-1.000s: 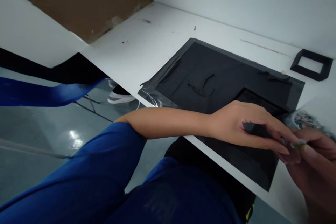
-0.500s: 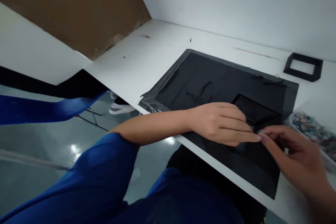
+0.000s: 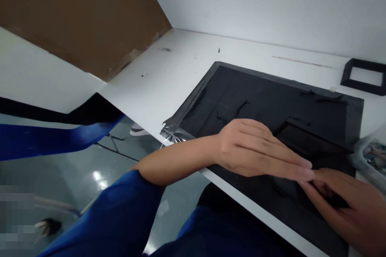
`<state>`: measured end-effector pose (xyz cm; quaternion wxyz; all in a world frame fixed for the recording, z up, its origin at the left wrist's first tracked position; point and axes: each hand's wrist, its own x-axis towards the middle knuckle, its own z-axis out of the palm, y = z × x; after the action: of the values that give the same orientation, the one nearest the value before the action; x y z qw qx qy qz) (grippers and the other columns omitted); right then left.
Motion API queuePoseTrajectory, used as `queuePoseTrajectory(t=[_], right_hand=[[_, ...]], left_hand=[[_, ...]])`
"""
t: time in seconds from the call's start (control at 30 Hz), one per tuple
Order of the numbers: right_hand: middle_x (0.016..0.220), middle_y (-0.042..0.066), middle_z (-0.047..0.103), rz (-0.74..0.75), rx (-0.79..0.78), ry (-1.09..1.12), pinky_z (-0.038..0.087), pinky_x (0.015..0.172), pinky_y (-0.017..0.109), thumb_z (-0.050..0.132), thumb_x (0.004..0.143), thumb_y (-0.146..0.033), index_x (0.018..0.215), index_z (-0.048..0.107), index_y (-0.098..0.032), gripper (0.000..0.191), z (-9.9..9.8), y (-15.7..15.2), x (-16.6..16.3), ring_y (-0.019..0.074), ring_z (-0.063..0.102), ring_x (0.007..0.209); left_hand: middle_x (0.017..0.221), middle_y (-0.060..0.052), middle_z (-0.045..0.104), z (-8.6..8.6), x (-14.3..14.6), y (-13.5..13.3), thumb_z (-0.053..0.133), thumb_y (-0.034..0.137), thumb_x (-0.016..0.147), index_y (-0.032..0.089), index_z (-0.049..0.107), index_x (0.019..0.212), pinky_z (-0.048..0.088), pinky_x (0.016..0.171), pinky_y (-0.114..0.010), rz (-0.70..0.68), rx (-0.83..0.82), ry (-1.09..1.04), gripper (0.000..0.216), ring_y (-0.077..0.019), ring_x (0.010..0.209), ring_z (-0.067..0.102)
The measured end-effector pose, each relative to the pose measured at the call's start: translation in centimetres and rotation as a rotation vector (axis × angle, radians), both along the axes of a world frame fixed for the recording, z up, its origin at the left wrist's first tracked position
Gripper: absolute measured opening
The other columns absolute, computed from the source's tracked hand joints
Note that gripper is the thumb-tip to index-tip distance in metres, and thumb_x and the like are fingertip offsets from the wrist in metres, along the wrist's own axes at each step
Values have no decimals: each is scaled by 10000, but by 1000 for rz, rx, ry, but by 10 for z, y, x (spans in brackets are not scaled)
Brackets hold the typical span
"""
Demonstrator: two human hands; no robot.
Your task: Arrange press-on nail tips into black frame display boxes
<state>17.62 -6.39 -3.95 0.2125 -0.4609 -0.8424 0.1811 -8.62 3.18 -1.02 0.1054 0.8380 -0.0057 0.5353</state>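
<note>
My left hand [image 3: 256,150] reaches across a black mat [image 3: 235,84], palm down, its fingers fairly straight and pressed together. Its fingertips meet the thumb and index finger of my right hand [image 3: 350,204], which are pinched together. Whatever lies between the fingertips is hidden. Just beyond the hands, a dark rectangular frame [image 3: 316,140] rests on the mat, partly covered by the left fingers. Beside my right hand stands a clear plastic container [image 3: 362,154] with many small, multicoloured bits in it.
A second black frame [image 3: 346,80] lies on the white table [image 3: 193,52] at the back right, near the wall. Dark scraps [image 3: 331,99] lie on the mat. A brown panel [image 3: 90,16] rises at the left. Clear tape [image 3: 175,134] shows at the mat's near-left corner.
My left fingers have straightened and reach further over the right fingertips. The small pale bit seen between the fingertips is now hidden. The view has shifted, moving the table items rightward.
</note>
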Motion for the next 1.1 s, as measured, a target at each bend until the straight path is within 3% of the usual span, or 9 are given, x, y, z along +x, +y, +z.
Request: queuePoseTrajectory(t=[0.17, 0.33, 0.53, 0.73, 0.93, 1.1], right_hand=[[760, 7, 698, -75, -25, -6, 493, 507, 279, 513, 966, -473, 980, 694, -296, 254, -12, -8, 5, 167, 651, 599], [777, 21, 723, -103, -53, -12, 485, 467, 263, 543, 950, -511, 975, 711, -291, 277, -14, -7, 5, 163, 653, 580], [696, -32, 682, -88, -123, 31, 487, 482, 213, 584, 944, -485, 948, 711, -289, 234, -4, 1, -3, 108, 618, 533], [687, -24, 651, -118, -172, 37, 467, 482, 215, 593, 936, -499, 941, 718, -283, 250, -2, -1, -1, 105, 596, 541], [628, -37, 609, -157, -217, 33, 426, 435, 204, 589, 929, -522, 923, 709, -290, 261, -1, 0, -3, 98, 556, 500], [553, -58, 569, -203, -261, 7, 371, 393, 216, 564, 921, -548, 884, 690, -283, 296, 4, 5, -11, 88, 508, 425]], left_hand=[[893, 35, 806, 6, -4, -9, 539, 152, 966, 217, 660, 828, 598, 865, -103, -65, -177, 30, 195, -39, 892, 757], [1022, 4, 791, -2, -3, -3, 627, 178, 928, 231, 732, 880, 546, 988, -95, -126, -128, 90, 128, -41, 989, 731], [827, -5, 731, -15, -3, 11, 550, 242, 986, 268, 786, 1007, 534, 778, -175, -83, -206, 466, 238, -69, 822, 683], [962, -6, 755, -22, 0, 18, 472, 320, 1030, 276, 758, 1100, 435, 667, -225, 7, -361, 790, 298, -82, 901, 684], [1098, 1, 748, -18, -3, 15, 448, 289, 1029, 285, 728, 1142, 431, 700, -226, 35, -402, 882, 302, -92, 996, 674], [1076, 22, 748, -12, -4, 13, 495, 250, 979, 263, 728, 1111, 442, 697, -221, 41, -438, 890, 268, -88, 925, 681]])
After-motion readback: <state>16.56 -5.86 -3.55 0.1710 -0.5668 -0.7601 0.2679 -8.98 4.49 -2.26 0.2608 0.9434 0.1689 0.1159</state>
